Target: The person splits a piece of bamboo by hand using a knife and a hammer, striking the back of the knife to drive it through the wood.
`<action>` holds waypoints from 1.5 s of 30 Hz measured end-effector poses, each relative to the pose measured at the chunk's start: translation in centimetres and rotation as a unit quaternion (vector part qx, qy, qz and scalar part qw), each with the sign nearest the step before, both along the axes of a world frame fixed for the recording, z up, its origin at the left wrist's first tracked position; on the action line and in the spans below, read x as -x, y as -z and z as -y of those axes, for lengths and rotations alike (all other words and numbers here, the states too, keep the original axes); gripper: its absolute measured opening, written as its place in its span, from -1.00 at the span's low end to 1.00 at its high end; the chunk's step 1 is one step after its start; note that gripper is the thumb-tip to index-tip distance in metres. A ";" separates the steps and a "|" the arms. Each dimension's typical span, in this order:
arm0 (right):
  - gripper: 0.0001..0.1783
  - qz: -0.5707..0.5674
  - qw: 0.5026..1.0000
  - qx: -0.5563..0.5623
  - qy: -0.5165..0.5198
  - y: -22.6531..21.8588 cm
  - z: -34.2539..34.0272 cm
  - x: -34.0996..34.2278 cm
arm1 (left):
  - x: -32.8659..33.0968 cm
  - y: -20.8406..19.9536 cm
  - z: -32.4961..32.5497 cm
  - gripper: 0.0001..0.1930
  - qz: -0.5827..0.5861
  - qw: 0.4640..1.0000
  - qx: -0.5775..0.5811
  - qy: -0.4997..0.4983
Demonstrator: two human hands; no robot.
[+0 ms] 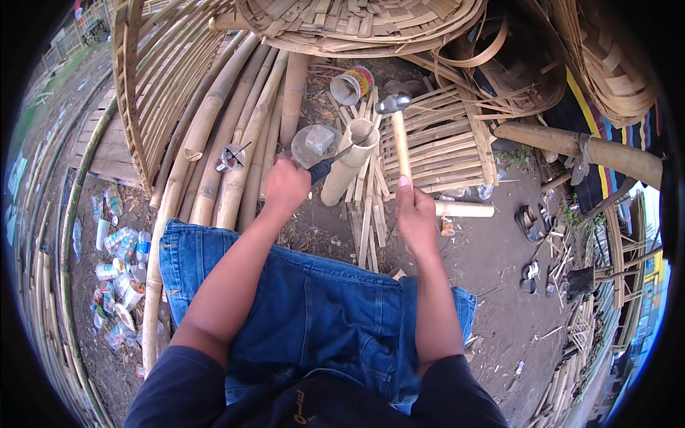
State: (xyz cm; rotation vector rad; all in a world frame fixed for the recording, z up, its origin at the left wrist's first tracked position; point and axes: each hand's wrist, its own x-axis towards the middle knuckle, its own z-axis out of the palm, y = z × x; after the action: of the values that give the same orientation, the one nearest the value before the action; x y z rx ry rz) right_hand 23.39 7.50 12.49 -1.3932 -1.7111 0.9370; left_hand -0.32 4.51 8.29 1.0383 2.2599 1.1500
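The left hand [287, 187] is gripping a knife [335, 161], its blade lying across the upright bamboo tube's [349, 162] top. The right hand [416, 211] is clasping a hammer [398, 132] raised just right of the tube.

Person here is in a dark navy short-sleeved shirt [314, 399], filling the bottom middle of the frame, with a small orange mark printed on the chest near the lower edge. The sleeves end above the elbows, so both forearms are bare. No gloves, watch or rings that I can make out on the left hand [285, 187] or the right hand [416, 214]. Below the shirt, mid-frame, there are blue denim shorts [307, 299] with lighter stitched seams and hems.
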 end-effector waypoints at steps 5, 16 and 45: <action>-0.38 -0.365 0.913 -0.185 -0.006 -13.2 2.0 -0.3 | 0.5 0.7 0.1 -0.57 -0.012 1.000 0.027 -0.010; -0.35 0.099 0.984 0.144 0.013 12.6 2.7 -0.7 | 0.5 1.3 0.1 -0.60 -0.022 0.997 0.076 0.011; -0.28 -0.441 0.862 -0.249 -0.010 -8.7 1.3 1.7 | 0.3 1.1 0.8 -0.70 -0.101 0.977 0.118 0.148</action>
State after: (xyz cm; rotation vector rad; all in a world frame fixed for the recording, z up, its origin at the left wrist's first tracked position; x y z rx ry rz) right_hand 21.73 6.24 21.17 -0.4588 -1.1183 0.8574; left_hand -0.60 3.68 7.23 1.3844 2.2234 0.6618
